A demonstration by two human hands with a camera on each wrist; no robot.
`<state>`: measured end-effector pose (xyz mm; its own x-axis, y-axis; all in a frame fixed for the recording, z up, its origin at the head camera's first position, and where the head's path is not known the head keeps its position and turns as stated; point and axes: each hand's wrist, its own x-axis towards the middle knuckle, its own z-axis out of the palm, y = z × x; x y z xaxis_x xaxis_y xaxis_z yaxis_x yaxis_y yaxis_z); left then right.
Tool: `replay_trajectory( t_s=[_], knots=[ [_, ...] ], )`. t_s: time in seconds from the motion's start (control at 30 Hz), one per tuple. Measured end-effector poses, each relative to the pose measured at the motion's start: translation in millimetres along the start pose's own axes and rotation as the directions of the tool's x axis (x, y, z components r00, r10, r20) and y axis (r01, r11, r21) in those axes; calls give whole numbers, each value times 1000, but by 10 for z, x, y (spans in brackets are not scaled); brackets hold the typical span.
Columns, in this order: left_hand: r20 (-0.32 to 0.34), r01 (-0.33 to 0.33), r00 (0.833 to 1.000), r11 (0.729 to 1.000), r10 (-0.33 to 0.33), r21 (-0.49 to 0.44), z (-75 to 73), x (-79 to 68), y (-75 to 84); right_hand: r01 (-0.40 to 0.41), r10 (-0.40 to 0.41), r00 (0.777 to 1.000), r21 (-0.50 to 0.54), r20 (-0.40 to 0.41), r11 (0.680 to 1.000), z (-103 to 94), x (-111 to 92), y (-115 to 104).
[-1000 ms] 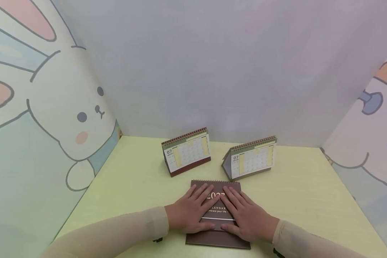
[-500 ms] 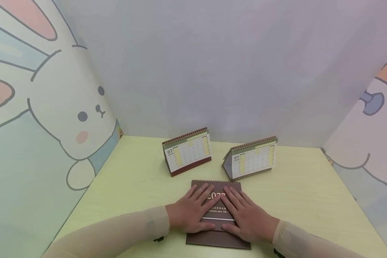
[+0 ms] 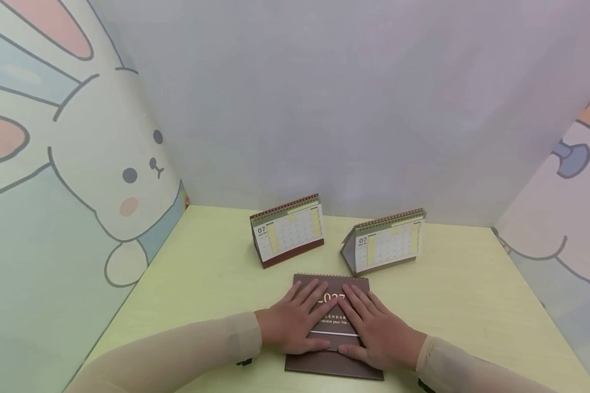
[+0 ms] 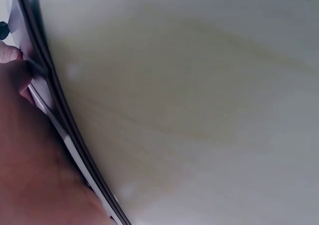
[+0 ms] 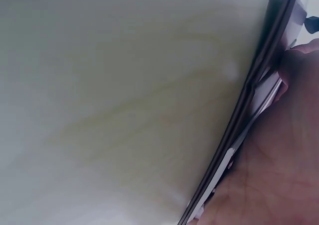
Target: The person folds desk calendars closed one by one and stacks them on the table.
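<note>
Head view: the brown calendar (image 3: pixel 335 327) lies closed on the table (image 3: pixel 206 284), spiral binding (image 3: pixel 330 275) facing away from the person. The left hand (image 3: pixel 299 322) and the right hand (image 3: pixel 373 327) rest on the cover, fingers straight and slightly spread, gripping nothing; the thumbs point inward across the lower part. For even pressing, the likely step in hand, balance the load between both palms, bear straight down so that the cover does not slide, and keep the fingertips off the binding. Beyond the binding, a red-based calendar (image 3: pixel 290 232) stands tented to the left and a grey-based calendar (image 3: pixel 389 243) to the right, apart from each other and untouched.

Wrist views: these add the side profile hidden from the head camera. Pale page edges (image 4: pixel 79 160) run along dark boards; on the right, layers appear slightly parted near the thumb. Neither shows the cover print or the standing calendars.
</note>
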<state>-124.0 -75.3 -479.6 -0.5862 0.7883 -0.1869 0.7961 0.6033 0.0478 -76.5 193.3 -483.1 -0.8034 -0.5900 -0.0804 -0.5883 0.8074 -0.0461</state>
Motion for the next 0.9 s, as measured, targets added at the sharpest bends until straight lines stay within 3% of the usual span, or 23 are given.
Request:
replay_trajectory(
  t_s=[0.63, 0.9],
  knots=[
    [15, 13, 1000, 1000, -13, -6, -37, 7, 24, 7, -7, 1000, 18, -26, 1000, 28, -5, 16],
    [10, -13, 1000, 999, 13, -32, -39, -8, 20, 11, -10, 1000, 38, -18, 999, 14, -15, 5]
  ],
)
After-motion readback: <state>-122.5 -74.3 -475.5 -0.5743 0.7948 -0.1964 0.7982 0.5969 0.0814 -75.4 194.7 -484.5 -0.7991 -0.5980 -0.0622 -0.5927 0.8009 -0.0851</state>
